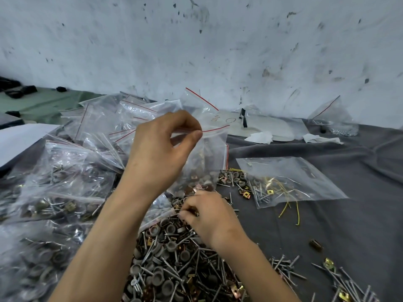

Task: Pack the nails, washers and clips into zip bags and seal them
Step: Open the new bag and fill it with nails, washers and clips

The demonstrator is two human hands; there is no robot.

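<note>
The bag (209,151) hangs mid-scene over the far edge of the pile (174,258). Its bottom is already loaded with washers and clips, and I cannot tell whether it touches the heap. My left hand (159,149) has it by the mouth. The grip is a tight pinch, thumb and forefinger closed on the top edge beside the red zip line, with the other fingers curled. My right hand (209,214) is down in the pile just below the bag, fingers curled on small pieces. A brass clip (197,213) shows at the fingertips, and I cannot tell whether that grip holds more. I judge this to be the filling step. To do it well I want the mouth gaping, not pinched flat, so the left pinch should take one lip only and let the other fall open. I would lift the pieces straight up and drop nails head first so the points spare the film. The zip track should be wiped free of grit before I press it shut end to end. Filled bags (65,171) lie left of the pile. To the right a flat bag (290,179) with few pieces rests on the grey worktop (349,225), and loose nails (283,267) lie near right.
</note>
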